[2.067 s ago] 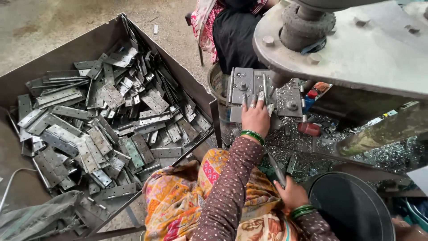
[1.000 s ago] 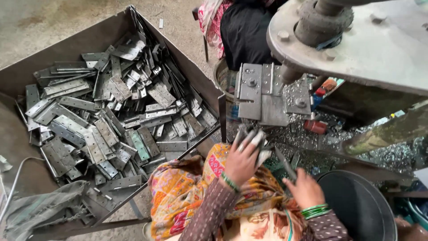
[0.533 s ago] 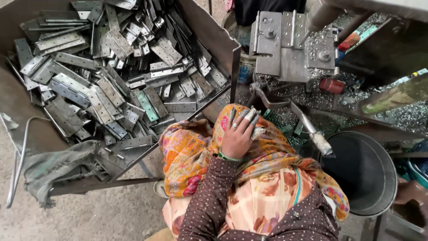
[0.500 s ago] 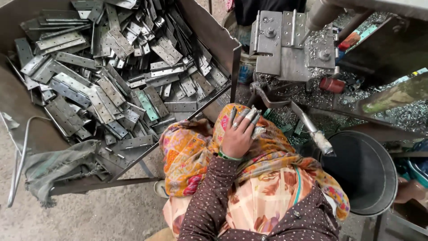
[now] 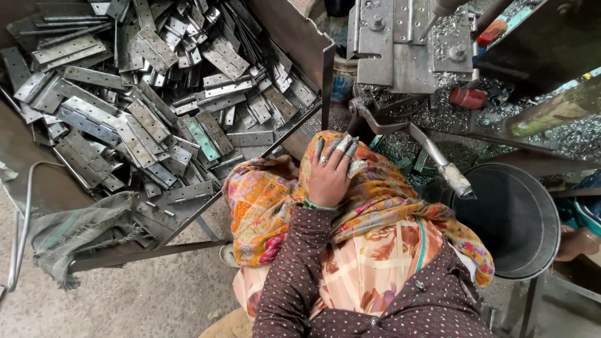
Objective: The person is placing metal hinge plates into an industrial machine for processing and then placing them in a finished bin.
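My left hand (image 5: 332, 169) lies flat on the orange patterned cloth (image 5: 375, 194) over my lap, fingers spread, holding nothing. Its fingertips look grey and metallic, and a green bangle sits at the wrist. My right hand is not in view. Just beyond the left hand stands the grey steel block of a press (image 5: 407, 44), with a metal lever handle (image 5: 438, 159) slanting down to the right. A large dark metal bin (image 5: 282, 25) to the left holds a heap of flat grey hinge plates (image 5: 156, 106).
A round dark bucket (image 5: 507, 213) stands at my right. Metal shavings (image 5: 551, 131) cover the press bed, with a small red object (image 5: 466, 97) among them. A frayed grey rag (image 5: 81, 228) hangs over the bin's near edge. Concrete floor lies below.
My left hand has come back from the press block and settled on my lap. My right hand has left the view. The camera has tilted down and closer.
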